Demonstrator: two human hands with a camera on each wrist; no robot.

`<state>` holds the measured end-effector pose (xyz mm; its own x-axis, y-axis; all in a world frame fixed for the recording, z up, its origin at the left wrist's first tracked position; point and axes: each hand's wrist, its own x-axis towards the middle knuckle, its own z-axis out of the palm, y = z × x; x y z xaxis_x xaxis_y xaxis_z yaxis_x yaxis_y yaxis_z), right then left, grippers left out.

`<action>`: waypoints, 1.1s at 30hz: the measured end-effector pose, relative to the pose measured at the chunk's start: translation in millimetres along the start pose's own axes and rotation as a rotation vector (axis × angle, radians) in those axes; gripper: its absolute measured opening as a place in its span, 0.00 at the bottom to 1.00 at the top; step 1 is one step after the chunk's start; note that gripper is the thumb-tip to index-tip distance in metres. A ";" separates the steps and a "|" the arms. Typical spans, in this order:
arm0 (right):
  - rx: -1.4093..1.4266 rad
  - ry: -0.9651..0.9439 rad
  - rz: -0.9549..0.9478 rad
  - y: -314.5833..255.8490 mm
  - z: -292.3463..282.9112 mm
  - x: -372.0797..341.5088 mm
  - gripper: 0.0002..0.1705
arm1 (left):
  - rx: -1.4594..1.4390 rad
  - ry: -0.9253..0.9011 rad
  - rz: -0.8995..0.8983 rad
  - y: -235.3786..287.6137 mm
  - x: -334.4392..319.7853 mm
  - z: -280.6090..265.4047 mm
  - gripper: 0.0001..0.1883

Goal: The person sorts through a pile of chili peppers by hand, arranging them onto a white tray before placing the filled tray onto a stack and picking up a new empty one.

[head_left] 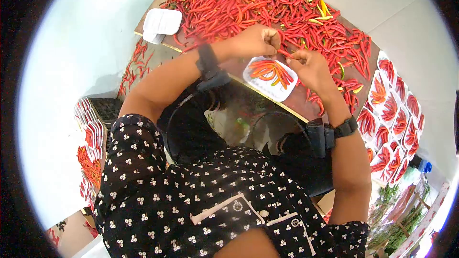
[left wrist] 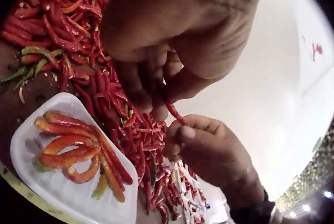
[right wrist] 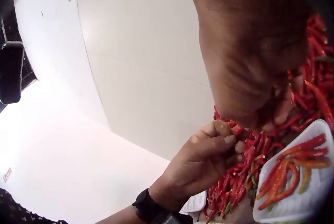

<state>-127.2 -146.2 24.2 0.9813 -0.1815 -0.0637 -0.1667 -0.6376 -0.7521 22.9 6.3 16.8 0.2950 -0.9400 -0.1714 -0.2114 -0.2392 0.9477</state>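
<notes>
Left hand point(head_left: 253, 41): one, just beyond the white tray point(head_left: 276, 94), fingers curled, its grip pinching one end of a red chilli point(head_left: 284, 53).
Right hand point(head_left: 311, 71): one, just beside the tray's right end, thumb against fingers, its grip pinching the other end.
Chilli's place: just past the tray's far edge.
Tray chillies point(left wrist: 68, 158): about eight, overlapping, inside the tray.
Chilli pile point(head_left: 229, 5): uncountable, on the counter point(head_left: 306, 106) beyond the tray.
Packed trays point(head_left: 399, 119): over ten, well to the tray's right.
</notes>
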 end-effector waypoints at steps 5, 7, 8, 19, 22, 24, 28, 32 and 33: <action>-0.075 0.019 -0.040 8.9 0.2 0.4 0.14 | 0.316 0.015 0.061 12.9 -3.0 9.4 0.06; -0.137 0.024 -0.069 6.9 0.4 -0.8 0.13 | 0.387 -0.050 0.069 13.0 -2.7 10.3 0.10; -0.165 0.009 -0.054 4.5 1.0 -1.0 0.13 | 0.390 -0.056 0.070 7.3 -1.5 9.9 0.10; -0.295 0.047 -0.041 1.8 -2.8 -5.0 0.13 | 0.854 0.071 0.030 -20.2 -9.8 11.0 0.08; -0.283 0.059 -0.030 9.4 1.1 -2.6 0.13 | 0.896 0.062 0.080 -19.4 -14.5 14.3 0.07; -0.367 -0.026 -0.023 13.7 4.2 2.1 0.12 | 0.862 0.090 0.088 -24.8 -15.5 18.7 0.07; -0.328 -0.007 -0.007 7.4 8.3 1.1 0.12 | 0.797 0.194 0.179 -35.9 -15.3 24.7 0.07; -0.339 -0.011 -0.025 4.8 10.2 0.1 0.11 | 0.795 0.199 0.129 -32.0 -17.7 27.2 0.07; -0.341 -0.015 -0.016 3.9 11.2 -0.5 0.11 | 0.875 0.154 0.064 -32.0 -18.0 27.1 0.14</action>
<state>-127.3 -140.2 13.9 0.9849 -0.1602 -0.0654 -0.1715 -0.8544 -0.4905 -0.9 24.3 -17.7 0.3665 -0.9300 -0.0273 -0.8493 -0.3463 0.3985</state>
